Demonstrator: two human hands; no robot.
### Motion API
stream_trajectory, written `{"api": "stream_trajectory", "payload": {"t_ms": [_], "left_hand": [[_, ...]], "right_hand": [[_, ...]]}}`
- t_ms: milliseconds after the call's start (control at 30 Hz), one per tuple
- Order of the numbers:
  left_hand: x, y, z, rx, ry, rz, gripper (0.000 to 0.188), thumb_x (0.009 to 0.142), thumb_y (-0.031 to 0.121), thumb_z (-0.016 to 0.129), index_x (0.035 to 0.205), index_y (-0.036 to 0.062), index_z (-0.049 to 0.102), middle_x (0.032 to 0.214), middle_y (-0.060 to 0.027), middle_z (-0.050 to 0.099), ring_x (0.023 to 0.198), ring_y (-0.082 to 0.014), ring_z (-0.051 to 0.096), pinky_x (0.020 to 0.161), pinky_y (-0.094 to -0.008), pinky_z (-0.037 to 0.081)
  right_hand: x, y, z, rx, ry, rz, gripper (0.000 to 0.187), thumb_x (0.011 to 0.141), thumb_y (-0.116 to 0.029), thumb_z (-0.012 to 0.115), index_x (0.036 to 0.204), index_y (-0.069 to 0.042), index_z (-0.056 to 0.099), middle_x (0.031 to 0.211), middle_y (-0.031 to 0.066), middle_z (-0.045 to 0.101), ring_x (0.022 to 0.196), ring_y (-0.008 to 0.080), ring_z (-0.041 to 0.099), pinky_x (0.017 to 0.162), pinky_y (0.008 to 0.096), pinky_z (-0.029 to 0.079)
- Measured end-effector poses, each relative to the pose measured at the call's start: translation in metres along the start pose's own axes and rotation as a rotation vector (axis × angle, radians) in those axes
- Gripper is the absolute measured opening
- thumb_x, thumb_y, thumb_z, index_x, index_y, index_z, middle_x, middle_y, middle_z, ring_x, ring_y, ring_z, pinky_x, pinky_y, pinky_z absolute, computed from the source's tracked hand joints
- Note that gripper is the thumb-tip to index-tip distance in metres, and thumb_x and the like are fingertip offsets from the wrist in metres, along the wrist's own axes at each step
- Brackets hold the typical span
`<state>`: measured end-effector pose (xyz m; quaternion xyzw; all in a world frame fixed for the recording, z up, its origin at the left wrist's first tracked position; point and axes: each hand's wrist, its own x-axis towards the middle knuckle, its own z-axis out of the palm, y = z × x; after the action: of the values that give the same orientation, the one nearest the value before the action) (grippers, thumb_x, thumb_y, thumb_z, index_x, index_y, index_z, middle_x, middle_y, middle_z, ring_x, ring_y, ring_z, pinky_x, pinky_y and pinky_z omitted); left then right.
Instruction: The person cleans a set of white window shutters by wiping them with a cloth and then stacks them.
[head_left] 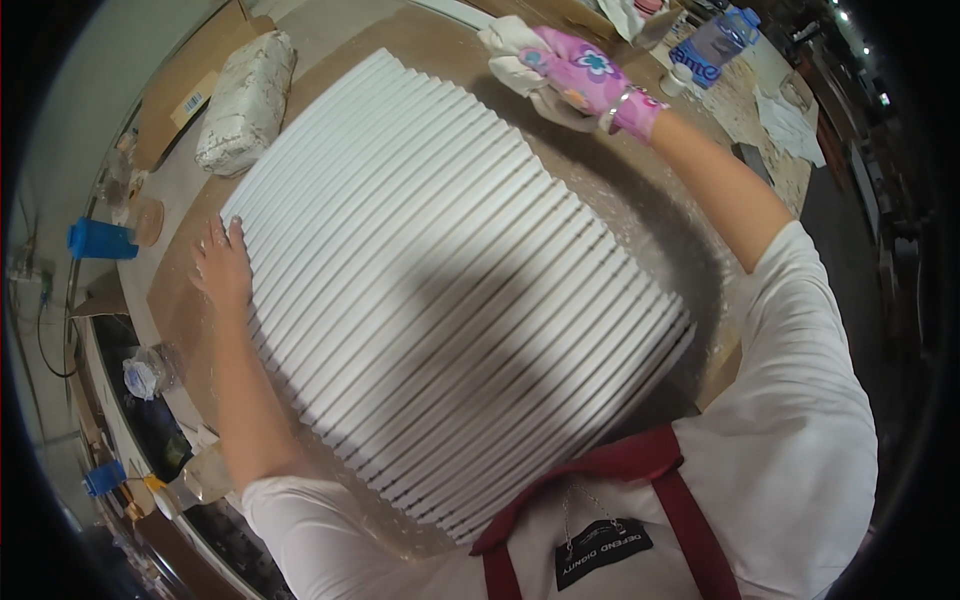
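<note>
White ridged strips [430, 240] lie between both hands: the bare left hand [223, 265], fingers apart, touches their left edge; the gloved right hand [565, 75] is past their far-right edge, grip unclear. Beyond sits a blue-capped bottle [712, 46], contents indistinct.

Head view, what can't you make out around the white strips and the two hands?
Right hand, head view: its glove hides the grip; whether anything is held is unclear.
White strips, head view: their undersides are hidden by their tops, and part of the near edge by the apron.
Left hand, head view: its palm faces away.
</note>
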<state>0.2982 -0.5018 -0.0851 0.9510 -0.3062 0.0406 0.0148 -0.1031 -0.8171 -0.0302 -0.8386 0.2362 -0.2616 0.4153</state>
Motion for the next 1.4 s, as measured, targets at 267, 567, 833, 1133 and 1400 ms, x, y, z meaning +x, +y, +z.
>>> {"api": "stream_trajectory", "payload": {"t_ms": [267, 567, 833, 1133, 1400], "left_hand": [[-0.12, 0.072, -0.007, -0.199, 0.03, 0.504, 0.057, 0.095, 0.04, 0.049, 0.146, 0.019, 0.036, 0.153, -0.0049, 0.032, 0.142, -0.0334, 0.024, 0.11, -0.0611, 0.018], [-0.135, 0.054, -0.039, -0.387, -0.087, 0.408, 0.055, 0.095, 0.036, 0.047, 0.144, 0.0107, 0.039, 0.15, -0.0127, 0.035, 0.14, -0.0344, 0.028, 0.112, -0.0551, 0.021], [-0.305, 0.037, -0.082, -0.816, -0.068, 0.342, 0.053, 0.089, 0.017, 0.057, 0.137, -0.0016, 0.045, 0.144, -0.0212, 0.041, 0.134, -0.0373, 0.038, 0.111, -0.0411, 0.03], [-0.477, 0.053, -0.073, -0.171, -0.21, 0.465, 0.106, 0.063, 0.043, 0.081, 0.147, 0.0046, 0.028, 0.154, -0.0145, 0.026, 0.141, -0.0348, 0.025, 0.111, -0.0549, 0.02], [-0.478, 0.054, -0.072, -0.173, -0.133, 0.45, 0.099, 0.064, 0.046, 0.08, 0.144, 0.0061, 0.035, 0.152, -0.0139, 0.032, 0.139, -0.035, 0.031, 0.11, -0.0533, 0.024]], "right_hand": [[-0.07, -0.014, 0.06, -0.91, -0.134, -0.608, 0.038, 0.089, -0.033, 0.059, 0.125, -0.019, 0.058, 0.122, 0.0099, 0.061, 0.108, 0.0277, 0.059, 0.091, 0.0361, 0.05], [-0.113, -0.021, -0.052, -0.53, -0.054, 0.331, 0.053, 0.097, -0.039, 0.05, 0.137, -0.004, 0.046, 0.129, 0.0149, 0.056, 0.122, 0.0269, 0.051, 0.104, 0.0351, 0.039], [-0.265, -0.001, -0.092, 0.327, 0.251, 0.296, 0.037, 0.097, -0.022, 0.055, 0.127, 0.0, 0.055, 0.12, 0.005, 0.06, 0.106, 0.0128, 0.055, 0.094, 0.0262, 0.043], [-0.31, -0.066, -0.023, -0.885, 0.011, -0.337, 0.046, 0.08, -0.025, 0.064, 0.124, -0.013, 0.059, 0.114, 0.013, 0.062, 0.096, 0.0289, 0.061, 0.085, 0.0413, 0.049], [-0.261, 0.044, -0.107, -0.922, 0.08, -0.131, 0.041, 0.088, -0.026, 0.056, 0.125, -0.007, 0.054, 0.116, 0.0186, 0.06, 0.108, 0.0369, 0.056, 0.095, 0.0432, 0.044]]}}
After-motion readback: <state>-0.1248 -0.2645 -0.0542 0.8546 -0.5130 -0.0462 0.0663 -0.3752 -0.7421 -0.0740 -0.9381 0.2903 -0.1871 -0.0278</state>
